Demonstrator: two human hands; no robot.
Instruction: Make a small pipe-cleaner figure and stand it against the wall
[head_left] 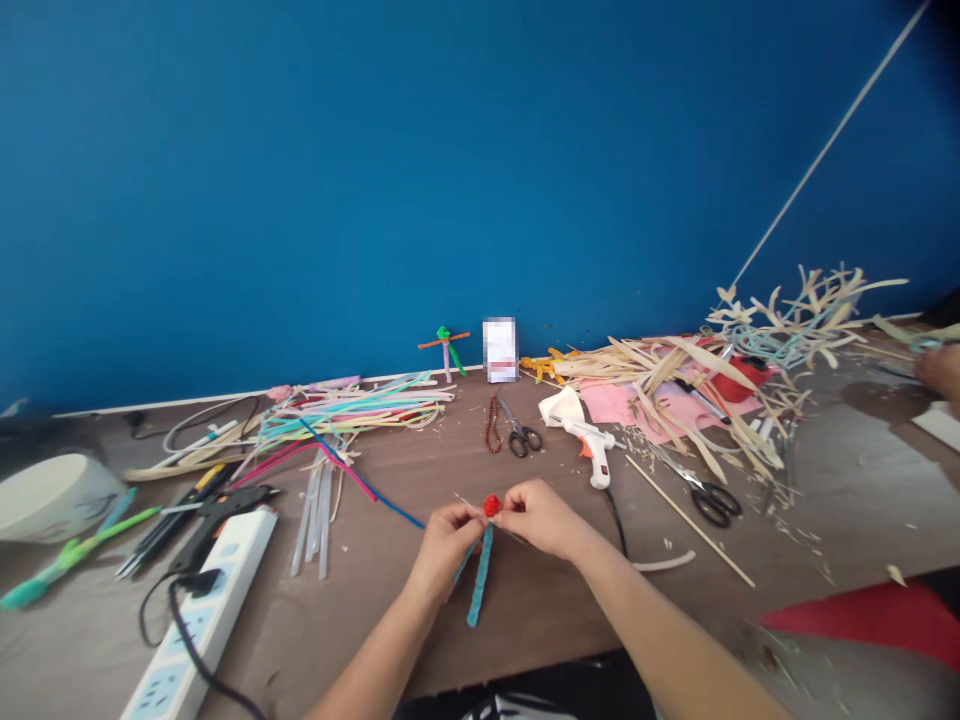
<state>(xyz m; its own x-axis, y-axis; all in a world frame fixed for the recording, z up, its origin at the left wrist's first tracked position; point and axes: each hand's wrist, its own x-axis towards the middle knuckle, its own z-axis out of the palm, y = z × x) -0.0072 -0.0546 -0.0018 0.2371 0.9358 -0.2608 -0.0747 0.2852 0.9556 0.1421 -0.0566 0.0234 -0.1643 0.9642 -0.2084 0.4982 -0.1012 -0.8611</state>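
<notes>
a brown tabletop [540, 600] with scissors [519, 436], glue gun [592, 450], power strip [199, 610]

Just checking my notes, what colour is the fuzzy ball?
The fuzzy ball is red, in the head view.

Head-worn camera looks forward and down across a worktable [540, 610] to a blue wall [480, 170], left hand [444, 550] and right hand [541, 520] near at lower center.

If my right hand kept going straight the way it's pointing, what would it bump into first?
Your right hand would most likely meet the red fuzzy ball first, though depth is unclear here.
</notes>
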